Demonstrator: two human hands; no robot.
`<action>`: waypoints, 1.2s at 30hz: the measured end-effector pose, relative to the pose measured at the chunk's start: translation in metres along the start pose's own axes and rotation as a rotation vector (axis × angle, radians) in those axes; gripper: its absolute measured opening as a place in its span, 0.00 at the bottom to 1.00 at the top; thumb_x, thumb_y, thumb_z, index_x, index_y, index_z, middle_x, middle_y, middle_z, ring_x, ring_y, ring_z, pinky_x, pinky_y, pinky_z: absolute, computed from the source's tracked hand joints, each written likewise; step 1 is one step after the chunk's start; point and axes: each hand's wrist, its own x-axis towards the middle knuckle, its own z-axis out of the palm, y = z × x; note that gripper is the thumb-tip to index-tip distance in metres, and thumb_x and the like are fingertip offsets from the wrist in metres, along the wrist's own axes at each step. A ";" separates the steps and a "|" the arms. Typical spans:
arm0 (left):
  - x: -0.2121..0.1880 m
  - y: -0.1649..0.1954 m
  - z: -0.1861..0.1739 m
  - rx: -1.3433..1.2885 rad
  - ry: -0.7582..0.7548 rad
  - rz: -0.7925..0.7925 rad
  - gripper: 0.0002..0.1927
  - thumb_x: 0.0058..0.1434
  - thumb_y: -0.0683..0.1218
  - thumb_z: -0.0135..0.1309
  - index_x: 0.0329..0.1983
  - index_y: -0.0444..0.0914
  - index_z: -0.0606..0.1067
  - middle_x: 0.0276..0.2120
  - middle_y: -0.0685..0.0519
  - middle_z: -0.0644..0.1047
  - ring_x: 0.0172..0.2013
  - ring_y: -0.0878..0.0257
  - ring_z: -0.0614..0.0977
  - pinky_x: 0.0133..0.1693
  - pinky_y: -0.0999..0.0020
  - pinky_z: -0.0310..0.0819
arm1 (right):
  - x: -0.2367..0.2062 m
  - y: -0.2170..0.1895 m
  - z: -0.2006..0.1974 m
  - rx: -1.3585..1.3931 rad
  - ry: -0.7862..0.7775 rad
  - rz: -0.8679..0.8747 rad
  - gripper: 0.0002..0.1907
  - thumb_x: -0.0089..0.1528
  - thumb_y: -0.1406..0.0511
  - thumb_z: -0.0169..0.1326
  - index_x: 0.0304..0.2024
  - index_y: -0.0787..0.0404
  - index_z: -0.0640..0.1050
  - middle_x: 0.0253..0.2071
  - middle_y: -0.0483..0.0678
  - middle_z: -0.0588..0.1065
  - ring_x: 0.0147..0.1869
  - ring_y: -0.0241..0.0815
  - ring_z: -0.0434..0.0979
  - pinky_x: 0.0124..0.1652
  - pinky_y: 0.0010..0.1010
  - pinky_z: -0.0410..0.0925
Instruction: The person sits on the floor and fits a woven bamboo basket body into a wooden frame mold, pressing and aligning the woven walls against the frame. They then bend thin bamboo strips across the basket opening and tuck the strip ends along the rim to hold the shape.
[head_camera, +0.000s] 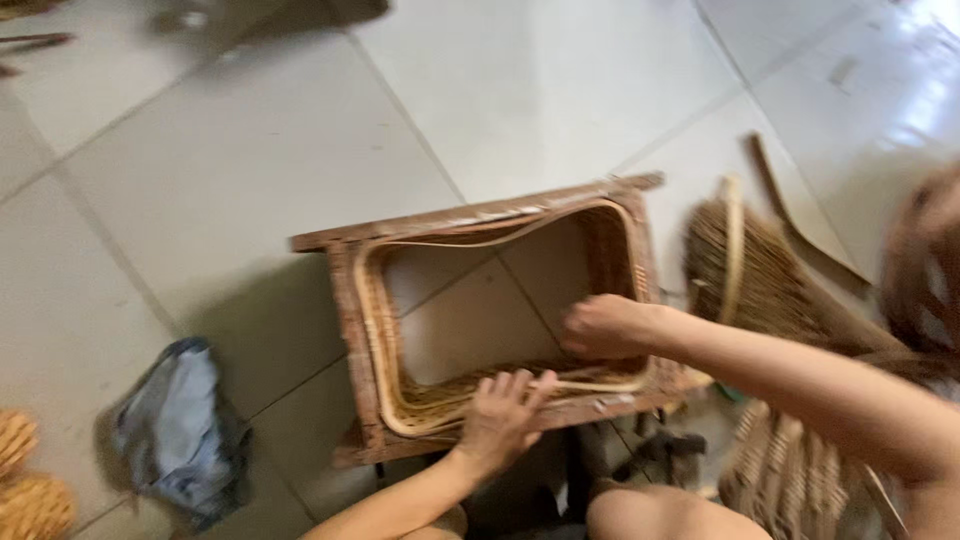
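Observation:
A rectangular wooden frame lies on the tiled floor, with a woven rattan basket wall fitted inside it; the floor shows through its middle. My left hand presses flat on the near rim of the weave, fingers spread. My right hand reaches inside the frame near its right side, fingers curled on a thin pale rattan strip that runs along the inner near edge. The picture is blurred by motion.
A crumpled blue-grey cloth lies on the floor to the left. Woven wicker pieces with a pale hoop lie to the right, more weave at bottom right. Yellow woven items sit at the lower left corner.

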 end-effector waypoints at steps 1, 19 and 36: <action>0.000 -0.004 0.003 0.008 0.008 0.004 0.46 0.49 0.56 0.69 0.70 0.43 0.63 0.46 0.48 0.71 0.45 0.51 0.74 0.42 0.54 0.70 | 0.029 -0.006 -0.010 0.137 0.173 0.012 0.14 0.61 0.61 0.56 0.46 0.60 0.78 0.40 0.56 0.76 0.46 0.58 0.78 0.44 0.47 0.72; -0.008 -0.023 0.026 -0.104 0.184 0.032 0.33 0.60 0.57 0.61 0.67 0.43 0.70 0.53 0.44 0.74 0.50 0.50 0.78 0.48 0.56 0.75 | 0.225 -0.079 -0.051 1.207 0.412 -0.165 0.23 0.60 0.46 0.60 0.29 0.57 0.72 0.44 0.48 0.68 0.57 0.47 0.73 0.59 0.50 0.70; -0.007 -0.028 0.024 -0.212 0.022 0.057 0.31 0.61 0.52 0.60 0.67 0.39 0.70 0.48 0.44 0.75 0.45 0.48 0.78 0.43 0.54 0.76 | 0.231 -0.072 -0.055 1.242 0.329 -0.214 0.23 0.61 0.49 0.63 0.30 0.59 0.73 0.37 0.45 0.73 0.51 0.43 0.77 0.57 0.40 0.68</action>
